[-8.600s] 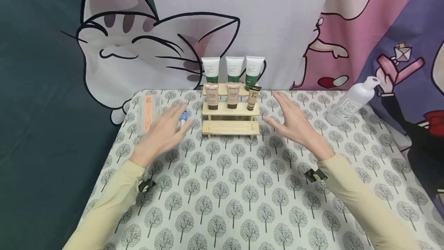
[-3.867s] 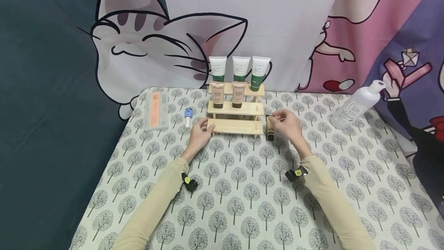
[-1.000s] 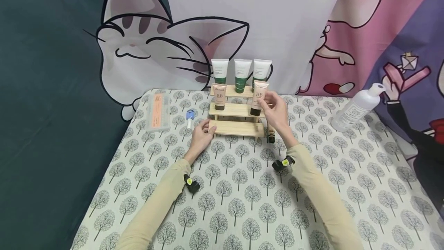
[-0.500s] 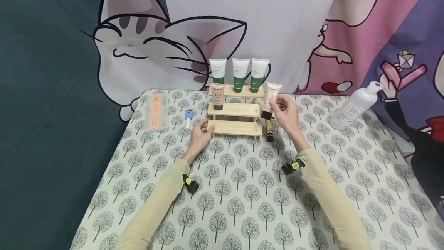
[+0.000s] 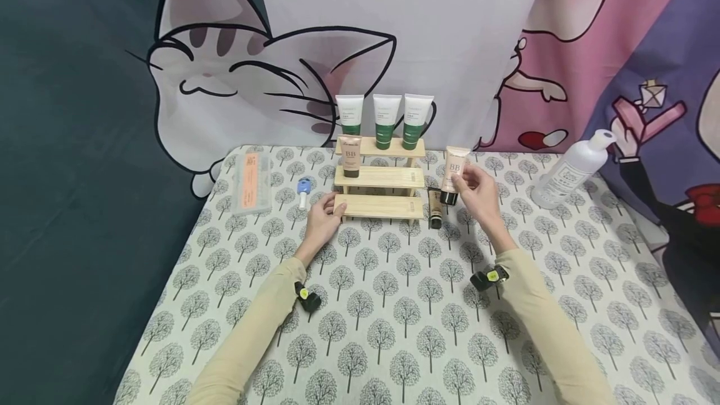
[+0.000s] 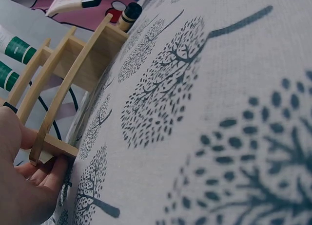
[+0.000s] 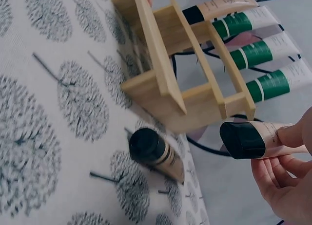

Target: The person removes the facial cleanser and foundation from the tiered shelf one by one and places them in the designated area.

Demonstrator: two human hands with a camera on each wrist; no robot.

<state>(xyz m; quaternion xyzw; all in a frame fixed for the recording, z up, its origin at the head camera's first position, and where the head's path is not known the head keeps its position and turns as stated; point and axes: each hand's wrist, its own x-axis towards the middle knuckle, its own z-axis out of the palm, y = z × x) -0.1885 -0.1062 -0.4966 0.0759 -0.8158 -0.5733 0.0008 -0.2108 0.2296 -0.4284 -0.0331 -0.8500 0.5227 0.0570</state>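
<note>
Thumb and fingers of the right hand [image 5: 482,195] pinch a beige BB tube [image 5: 456,162], right of centre in the head view. The grip is clamped on the tube's body: in the right wrist view, at the right edge, the thumb presses from above and the fingers lie underneath. The black cap [image 7: 241,140] juts out of the grip, clear of the fingers, pointing left there and downward in the head view. The tube is slightly tilted, apart from the wooden rack [image 5: 379,206].

Just left of the held tube, a gold tube with a black cap [image 5: 435,208] lies on the tree-print cloth [image 5: 388,305], beside the rack's right end.

The left hand [image 5: 323,220], left of centre, grips the left end of the rack's lowest tier, thumb on top and fingers below. A second BB tube [image 5: 351,156] stands on the middle tier, at its left, and three white-and-green tubes [image 5: 385,122] stand along the top one.

A clear case with an orange label [image 5: 251,183] and a small blue-and-white item [image 5: 304,191] lie left of the rack; a white bottle [image 5: 572,170] stands at the right.
</note>
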